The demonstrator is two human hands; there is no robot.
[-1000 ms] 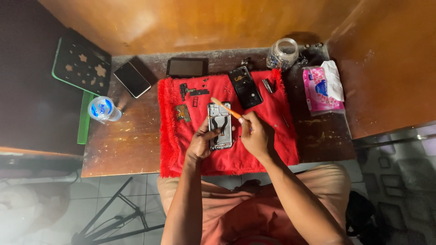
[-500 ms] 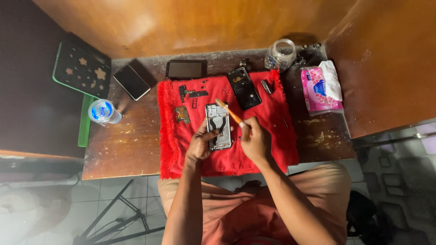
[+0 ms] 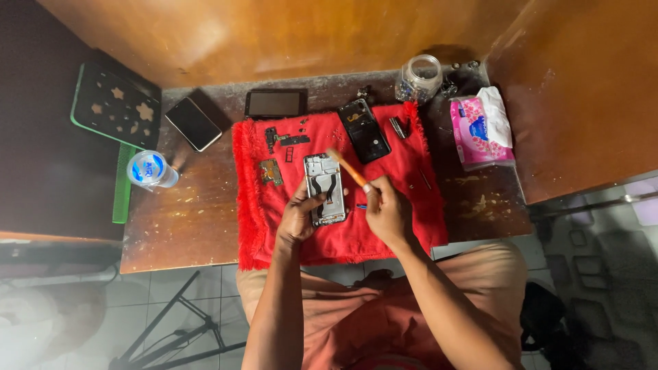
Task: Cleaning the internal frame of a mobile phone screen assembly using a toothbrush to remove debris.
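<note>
From the left I see a green tray [image 3: 115, 106] and a small water bottle [image 3: 151, 169] at the table edge, then 2 phones, one pale [image 3: 193, 123] and one dark [image 3: 275, 103], above the red cloth [image 3: 343, 236]. On the cloth my left hand [image 3: 299, 218] is closed on the side of the opened phone frame [image 3: 324, 188] lying in the middle. My right hand [image 3: 386, 209] grips an orange tool [image 3: 348, 168] over the frame. Further right are a black back cover [image 3: 364, 130], a glass jar [image 3: 419, 77] and a pink tissue pack [image 3: 480, 129].
</note>
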